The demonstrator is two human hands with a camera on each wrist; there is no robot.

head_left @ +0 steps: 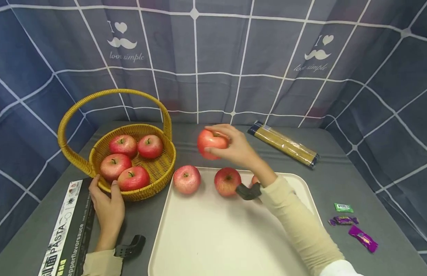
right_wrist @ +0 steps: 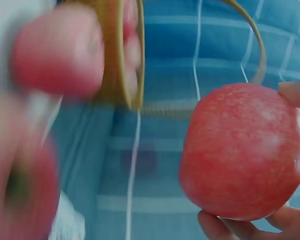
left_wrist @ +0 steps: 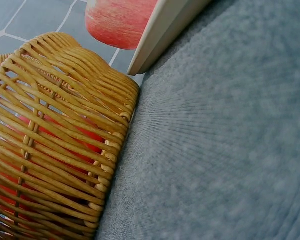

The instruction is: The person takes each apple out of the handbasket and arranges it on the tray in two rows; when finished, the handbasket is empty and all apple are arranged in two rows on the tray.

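My right hand (head_left: 239, 151) grips a red apple (head_left: 209, 143) in the air above the back edge of the cream tray (head_left: 213, 234). The right wrist view shows this apple (right_wrist: 245, 152) close up, with fingertips around its side. My left hand (head_left: 108, 211) holds the near rim of a yellow wicker basket (head_left: 161, 174), thumb over the edge. Several red apples (head_left: 131, 178) lie inside the basket. On the tray sit a pinkish apple (head_left: 187, 179) and a redder apple (head_left: 227, 181). Another apple (head_left: 255, 179) is mostly hidden behind my right wrist.
A black pasta box (head_left: 70, 230) lies left of my left hand. A pack of dry noodles (head_left: 284, 143) rests at the back right. Small wrapped candies (head_left: 344, 220) lie right of the tray. A checked curtain (head_left: 213, 57) hangs behind the table.
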